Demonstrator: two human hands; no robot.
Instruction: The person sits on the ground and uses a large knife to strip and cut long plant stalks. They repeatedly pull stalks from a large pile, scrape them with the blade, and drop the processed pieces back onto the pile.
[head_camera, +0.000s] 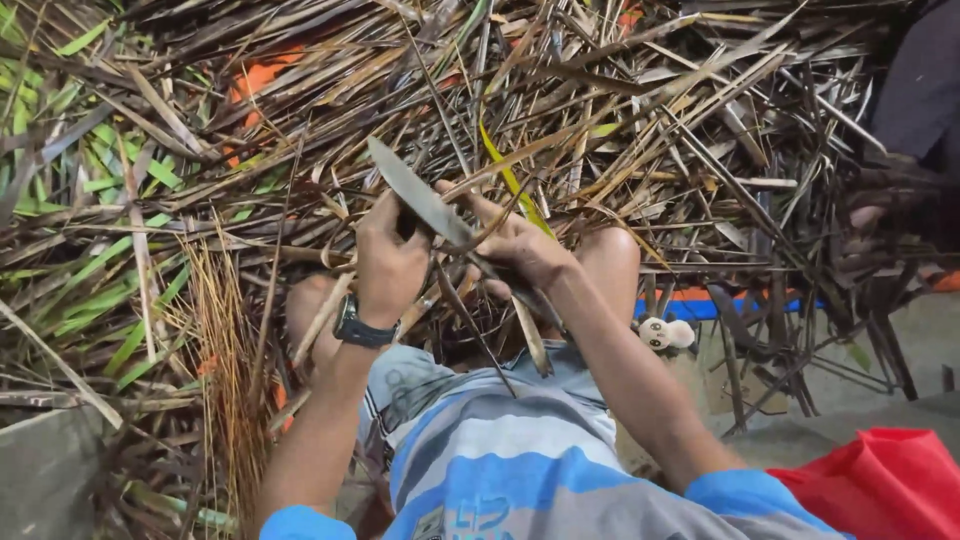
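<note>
Striped shirt (520, 450) fills the foreground. Left hand (388, 262), grip closed, clutches a knife (420, 200); right hand (520, 250), grip closed, pinches a thin leaf strip (530, 335) against the blade, above heaped dry leaves (650, 120).

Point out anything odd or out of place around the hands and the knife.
A small white toy figure lies beside the right forearm, odd among the dry leaf strips. Otherwise nothing stands out: left hand and right hand hold the knife.
</note>
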